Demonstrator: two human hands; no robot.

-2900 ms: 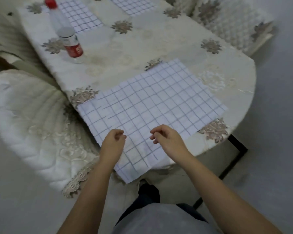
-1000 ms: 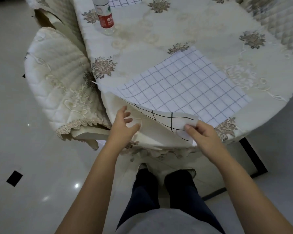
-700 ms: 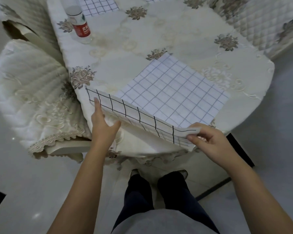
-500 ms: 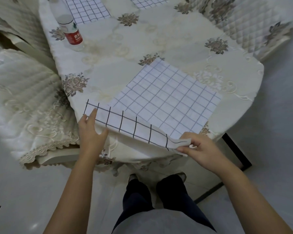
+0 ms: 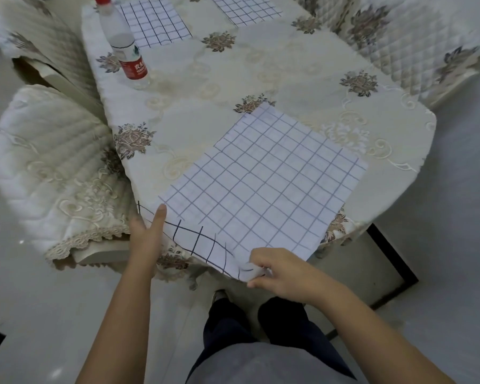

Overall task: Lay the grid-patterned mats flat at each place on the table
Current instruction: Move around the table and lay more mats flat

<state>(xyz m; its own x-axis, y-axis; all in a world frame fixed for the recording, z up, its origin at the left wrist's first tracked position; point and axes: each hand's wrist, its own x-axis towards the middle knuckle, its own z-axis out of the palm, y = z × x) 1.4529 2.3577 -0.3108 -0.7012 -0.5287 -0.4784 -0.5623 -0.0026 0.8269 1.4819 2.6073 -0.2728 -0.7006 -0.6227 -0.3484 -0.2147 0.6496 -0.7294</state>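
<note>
Obs., head view.

Table [image 5: 261, 65] under embroidered tablecloth [image 5: 178, 87]. Quilted chair [image 5: 53, 167] sits close at person's left; second quilted chair [image 5: 413, 37] at far right.

Near mat [image 5: 261, 184], white w/ grid: mostly flat on cloth at the near place, but set at an angle to table edge. Its near strip runs past the edge, shows darker lines and is not flat. Two more grid mats at far end, both appear flat: far mat [image 5: 153, 20] just behind water bottle [image 5: 125, 48], second far mat [image 5: 244, 9] beside it. Bottle upright, well apart from near mat.

Left hand [image 5: 147, 236]: fingers straight, laid against mat's near-left corner, gripping nothing. Right hand [image 5: 277, 273]: pinches near-right corner betw. thumb and fingers.

Risks (judgement):
1. Overhang: if released as is, near strip prob. droops over the edge and its wt. may drag the mat off.
2. Cloth drag: pushing mat fwd could bunch the loose tablecloth, leaving a ridge under it.
3. Skew: only one corner is gripped, so an uneven push may rotate the mat further.
4. Curl: near strip may spring back up unless pressed down.
5. Bottle: low risk, too far to knock.
</note>
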